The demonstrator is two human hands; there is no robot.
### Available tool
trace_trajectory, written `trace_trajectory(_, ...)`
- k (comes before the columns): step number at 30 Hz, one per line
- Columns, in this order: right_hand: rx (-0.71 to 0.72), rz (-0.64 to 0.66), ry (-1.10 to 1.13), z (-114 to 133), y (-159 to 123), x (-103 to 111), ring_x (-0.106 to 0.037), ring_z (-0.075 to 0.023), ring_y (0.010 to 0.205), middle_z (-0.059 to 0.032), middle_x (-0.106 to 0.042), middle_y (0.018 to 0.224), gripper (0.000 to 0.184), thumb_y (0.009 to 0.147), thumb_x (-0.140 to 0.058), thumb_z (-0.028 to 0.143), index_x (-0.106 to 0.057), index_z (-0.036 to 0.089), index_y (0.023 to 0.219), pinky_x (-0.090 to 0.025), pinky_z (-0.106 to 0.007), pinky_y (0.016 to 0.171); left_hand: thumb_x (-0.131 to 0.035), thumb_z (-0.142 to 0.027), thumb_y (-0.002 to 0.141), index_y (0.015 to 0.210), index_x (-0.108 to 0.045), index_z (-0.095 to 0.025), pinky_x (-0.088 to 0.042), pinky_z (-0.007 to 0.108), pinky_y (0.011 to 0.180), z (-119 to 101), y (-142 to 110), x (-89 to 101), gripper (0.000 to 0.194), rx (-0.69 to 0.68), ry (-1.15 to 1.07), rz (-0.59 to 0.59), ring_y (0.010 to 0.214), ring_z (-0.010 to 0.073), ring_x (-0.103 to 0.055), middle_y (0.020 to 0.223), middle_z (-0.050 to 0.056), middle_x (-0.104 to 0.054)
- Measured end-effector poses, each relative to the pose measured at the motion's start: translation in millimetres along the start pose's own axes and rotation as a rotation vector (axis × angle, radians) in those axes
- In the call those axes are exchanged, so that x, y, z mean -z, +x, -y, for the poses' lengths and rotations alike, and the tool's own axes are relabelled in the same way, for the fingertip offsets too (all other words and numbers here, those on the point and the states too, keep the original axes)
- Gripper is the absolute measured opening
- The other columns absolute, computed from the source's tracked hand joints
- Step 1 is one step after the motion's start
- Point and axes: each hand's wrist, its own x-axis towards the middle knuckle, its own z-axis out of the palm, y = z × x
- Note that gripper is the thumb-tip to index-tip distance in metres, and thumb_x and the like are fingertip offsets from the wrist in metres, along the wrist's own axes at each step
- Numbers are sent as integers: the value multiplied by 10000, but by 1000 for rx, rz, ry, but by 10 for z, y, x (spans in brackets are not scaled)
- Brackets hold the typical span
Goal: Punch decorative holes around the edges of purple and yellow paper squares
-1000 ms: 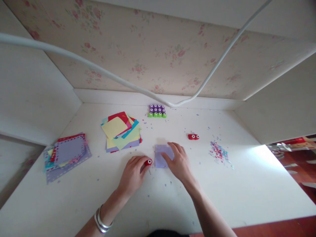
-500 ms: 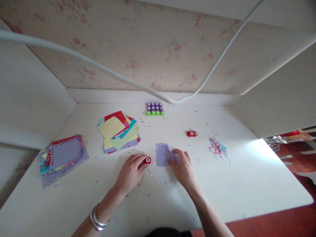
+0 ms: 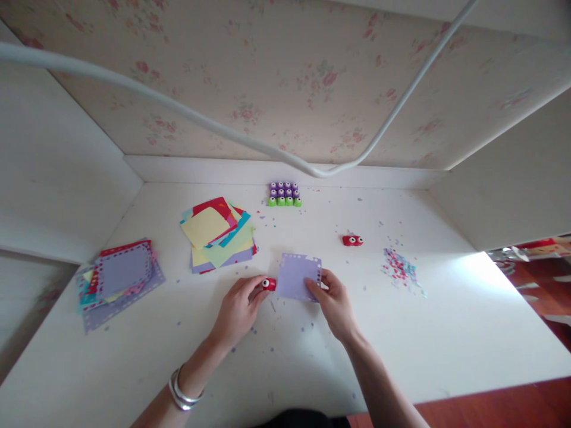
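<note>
Pinched in the fingers of my left hand (image 3: 238,303) is a small red craft punch (image 3: 269,284) with a round white-and-black mark. My right hand (image 3: 333,300) grips the right edge of a purple paper square (image 3: 294,276), thumb on top and fingers beneath. Small punched holes run along the paper's top and right edges. The punch is close to the paper's left edge; whether they touch I cannot tell.
Colored paper sheets (image 3: 207,229) lie left of center, and hole-edged sheets (image 3: 125,270) farther left. Purple and green punches (image 3: 284,194) stand in rows at the back. Two red punches (image 3: 352,240) and a confetti pile (image 3: 401,267) are to the right. A white cable (image 3: 250,139) hangs in front.
The purple paper has been turned, so the punched edges now face the top and right. The red punch in my left hand has rotated toward the paper. The whole view has shifted slightly.
</note>
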Motion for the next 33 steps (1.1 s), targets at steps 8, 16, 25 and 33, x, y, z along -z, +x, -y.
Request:
trace_trajectory(8,-6,33,-70,-17,-18,-10,-690,-190,764,-73,-712,1045,383,811,-694,468,-631,204,1081,-541,-317,692,-586,-314,926,1193,-602,-230,-547,354,908,50,-9,-21,280,-10,2,0,997,188,-674,1101,49,-702)
trace_trajectory(16,16,61,-140,54,-33,-18,-694,-202,747,-83,-703,1043,390,818,-673,465,-618,195,1094,-542,-326,658,-603,-305,916,1175,-613,-223,-547,362,904,50,-10,-32,272,-48,15,-25,1000,197,-670,1089,57,-706)
trace_trajectory(25,77,15,-324,29,-25,-19,-664,-165,666,-51,-701,965,318,844,-625,405,-625,199,1086,-538,-300,619,-617,-291,907,1163,-627,-219,-528,368,915,48,8,-47,266,-117,39,-33,1012,202,-651,1085,52,-706)
trace_trajectory(33,40,70,-293,43,-86,-36,-670,-162,675,-51,-707,983,309,851,-618,389,-623,202,1097,-537,-292,614,-614,-300,911,1165,-619,-224,-518,381,927,44,-1,-51,266,-117,36,-20,1027,200,-635,1100,48,-698)
